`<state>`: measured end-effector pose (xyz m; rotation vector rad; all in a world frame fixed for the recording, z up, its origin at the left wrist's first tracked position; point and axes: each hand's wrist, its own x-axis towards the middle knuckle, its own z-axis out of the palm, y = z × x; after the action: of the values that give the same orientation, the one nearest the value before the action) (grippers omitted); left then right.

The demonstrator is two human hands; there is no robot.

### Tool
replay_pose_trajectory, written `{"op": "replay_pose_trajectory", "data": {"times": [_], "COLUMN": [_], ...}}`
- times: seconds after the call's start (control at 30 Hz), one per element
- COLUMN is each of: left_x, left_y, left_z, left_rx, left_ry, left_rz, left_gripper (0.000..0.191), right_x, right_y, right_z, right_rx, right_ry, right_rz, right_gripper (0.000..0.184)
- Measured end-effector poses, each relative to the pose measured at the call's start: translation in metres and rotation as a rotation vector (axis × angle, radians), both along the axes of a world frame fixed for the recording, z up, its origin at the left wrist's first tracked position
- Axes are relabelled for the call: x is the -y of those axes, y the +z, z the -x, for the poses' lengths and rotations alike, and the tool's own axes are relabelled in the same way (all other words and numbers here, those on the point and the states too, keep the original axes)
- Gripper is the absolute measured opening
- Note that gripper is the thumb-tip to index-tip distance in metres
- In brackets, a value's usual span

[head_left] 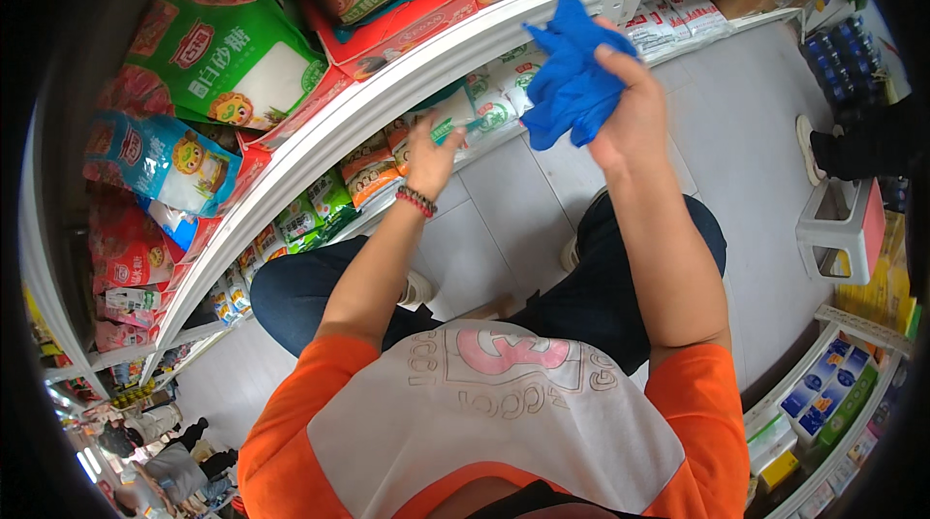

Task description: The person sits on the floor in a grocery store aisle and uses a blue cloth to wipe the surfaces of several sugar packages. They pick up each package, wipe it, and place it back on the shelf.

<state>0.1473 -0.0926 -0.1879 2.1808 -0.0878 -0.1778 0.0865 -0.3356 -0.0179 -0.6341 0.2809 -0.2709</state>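
Note:
My right hand (631,108) is raised beside the shelf and grips a crumpled blue cloth (574,75), with the thumb on its near side. Farther left, my left hand (434,155), slightly blurred, reaches towards the bottom shelf with its fingers apart and nothing in it. Just beyond its fingers lies a teal and white bag (454,112), among orange bags (369,170) and white bags with green print (494,108). Whether the left fingers touch a bag cannot be told. A white shelf edge (320,115) curves above the left hand.
Upper left, the shelf holds a large green sugar bag (232,54) and a blue bag (160,163). A plastic stool (843,228) stands on the right, near another person's shoe (808,148). Lower right is a shelf with boxed goods (828,388). People are visible at far lower left.

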Motion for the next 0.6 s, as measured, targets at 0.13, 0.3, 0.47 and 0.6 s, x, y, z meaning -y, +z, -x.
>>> {"op": "replay_pose_trajectory", "data": {"times": [0.13,0.3,0.47,0.6], "left_x": [0.021,0.023,0.004,0.003], "left_y": [0.082,0.145,0.164,0.174], "left_z": [0.050,0.068,0.072,0.074], "left_rx": [-0.225,-0.099,-0.073,-0.090], "left_ry": [-0.233,-0.202,-0.088,-0.043], "left_rz": [0.890,0.712,0.833,0.941], "left_gripper": [0.056,0.040,0.026,0.030], "right_x": [-0.030,-0.043,-0.040,-0.037], "right_y": [-0.002,0.004,0.003,-0.001], "right_z": [0.010,0.020,0.018,0.020], "right_rx": [0.184,0.230,0.283,0.169], "right_ry": [0.273,0.404,0.331,0.325], "right_rz": [0.035,0.080,0.103,0.171], "right_gripper": [0.076,0.082,0.061,0.040]}}
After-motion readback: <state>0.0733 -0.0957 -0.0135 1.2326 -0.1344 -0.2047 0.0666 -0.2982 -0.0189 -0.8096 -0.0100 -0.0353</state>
